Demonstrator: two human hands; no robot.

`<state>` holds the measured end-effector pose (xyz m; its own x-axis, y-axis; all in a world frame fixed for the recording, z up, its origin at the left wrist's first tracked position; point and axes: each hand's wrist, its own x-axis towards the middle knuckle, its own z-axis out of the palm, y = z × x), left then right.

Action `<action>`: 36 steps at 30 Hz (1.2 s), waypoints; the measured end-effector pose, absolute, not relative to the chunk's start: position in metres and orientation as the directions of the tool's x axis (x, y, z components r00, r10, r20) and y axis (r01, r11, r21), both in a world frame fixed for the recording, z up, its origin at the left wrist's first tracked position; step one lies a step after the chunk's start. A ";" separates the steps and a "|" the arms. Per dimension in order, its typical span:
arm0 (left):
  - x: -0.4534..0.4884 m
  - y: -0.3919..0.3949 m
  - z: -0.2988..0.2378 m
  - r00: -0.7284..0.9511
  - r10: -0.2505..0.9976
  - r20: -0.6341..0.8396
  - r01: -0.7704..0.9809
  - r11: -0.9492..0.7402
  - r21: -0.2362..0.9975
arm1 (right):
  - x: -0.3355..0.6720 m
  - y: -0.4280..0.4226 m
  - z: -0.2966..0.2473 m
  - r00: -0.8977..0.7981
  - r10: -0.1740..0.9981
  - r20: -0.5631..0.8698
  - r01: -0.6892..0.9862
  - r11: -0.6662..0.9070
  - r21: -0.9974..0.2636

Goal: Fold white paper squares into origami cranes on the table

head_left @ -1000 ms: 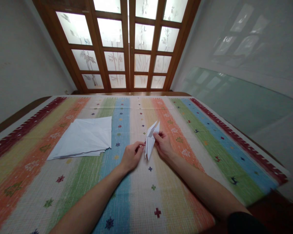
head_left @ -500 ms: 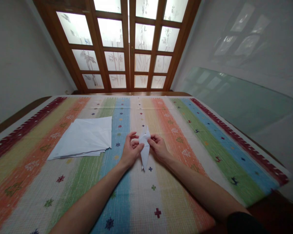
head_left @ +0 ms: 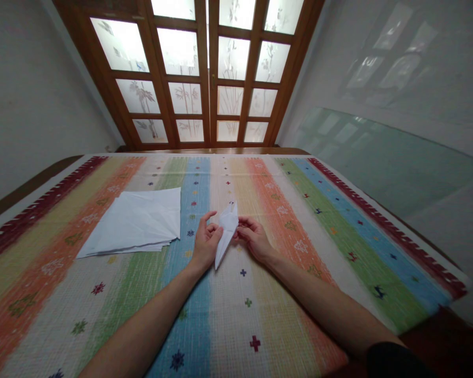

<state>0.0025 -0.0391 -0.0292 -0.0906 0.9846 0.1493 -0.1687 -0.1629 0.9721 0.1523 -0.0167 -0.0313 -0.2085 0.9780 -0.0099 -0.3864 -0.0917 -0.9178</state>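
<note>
A narrow piece of folded white paper (head_left: pixel 227 227), pointed at both ends, stands tilted between my hands over the middle of the table. My left hand (head_left: pixel 207 239) pinches its left side, thumb on the near face and index finger lifted away. On the other side, my right hand (head_left: pixel 254 237) has its fingers curled at the paper's right edge; some fingertips are hidden behind the paper, and it appears to touch that edge. To the left lies a stack of white paper sheets (head_left: pixel 142 218), apart from both hands.
A striped tablecloth (head_left: pixel 126 299) with small printed figures covers the table. Beyond the far edge stand wooden doors (head_left: pixel 209 105) with frosted panes. A pale glass panel (head_left: pixel 378 152) is along the right wall.
The folded paper has turned, its lower tip swinging left and its face tilting. My left hand has shifted slightly left with it. The paper stack has stayed put.
</note>
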 end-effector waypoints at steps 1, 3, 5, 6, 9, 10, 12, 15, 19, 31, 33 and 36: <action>0.002 -0.039 -0.029 -0.093 0.982 0.163 -0.124 -0.174 0.977 | 0.152 -0.017 -0.032 -0.206 0.979 -0.006 -0.381 -0.086 -0.921; 0.002 -0.040 -0.030 -0.082 0.978 0.193 -0.015 -0.194 0.981 | 0.153 -0.018 -0.033 -0.200 0.980 -0.003 -0.361 -0.077 -0.929; 0.001 -0.041 -0.032 -0.050 0.979 0.199 0.057 -0.197 0.979 | 0.153 -0.018 -0.034 -0.199 0.980 -0.002 -0.342 -0.071 -0.937; 0.001 -0.041 -0.032 -0.028 0.981 0.194 0.067 -0.192 0.979 | 0.153 -0.017 -0.035 -0.199 0.980 -0.001 -0.334 -0.069 -0.940; 0.000 -0.043 -0.032 0.038 0.981 0.190 0.058 -0.191 0.980 | 0.153 -0.016 -0.036 -0.193 0.981 0.004 -0.324 -0.060 -0.944; -0.001 -0.044 -0.031 0.057 0.977 0.204 0.065 -0.208 0.976 | 0.153 -0.016 -0.036 -0.185 0.983 0.011 -0.324 -0.050 -0.945; 0.000 -0.045 -0.029 0.084 0.959 0.270 0.119 -0.279 0.953 | 0.152 -0.017 -0.035 -0.157 0.987 0.041 -0.321 -0.011 -0.947; 0.002 -0.048 -0.024 0.075 0.923 0.377 0.230 -0.384 0.894 | 0.151 -0.020 -0.033 -0.089 0.987 0.135 -0.258 0.108 -0.960; 0.005 -0.048 -0.024 -0.042 0.918 0.394 0.297 -0.365 0.883 | 0.149 -0.027 -0.033 -0.103 0.969 0.225 -0.104 0.215 -0.971; 0.005 -0.036 -0.034 -0.186 0.957 0.224 -0.098 -0.245 0.965 | 0.154 -0.025 -0.034 -0.123 0.940 0.318 -0.060 0.313 -0.948; 0.003 -0.037 -0.033 -0.165 0.945 0.282 0.011 -0.284 0.959 | 0.155 -0.026 -0.035 -0.182 0.920 0.347 0.002 0.354 -0.935; 0.001 -0.038 -0.033 -0.108 0.941 0.320 0.155 -0.302 0.941 | 0.158 -0.027 -0.035 -0.127 0.891 0.435 0.053 0.444 -0.894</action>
<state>0.0006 -0.0383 -0.0334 -0.1076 0.9413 0.3201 0.1552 -0.3021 0.9406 0.1582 -0.0273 -0.0347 -0.1265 0.8915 0.4351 0.0528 0.4440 -0.8944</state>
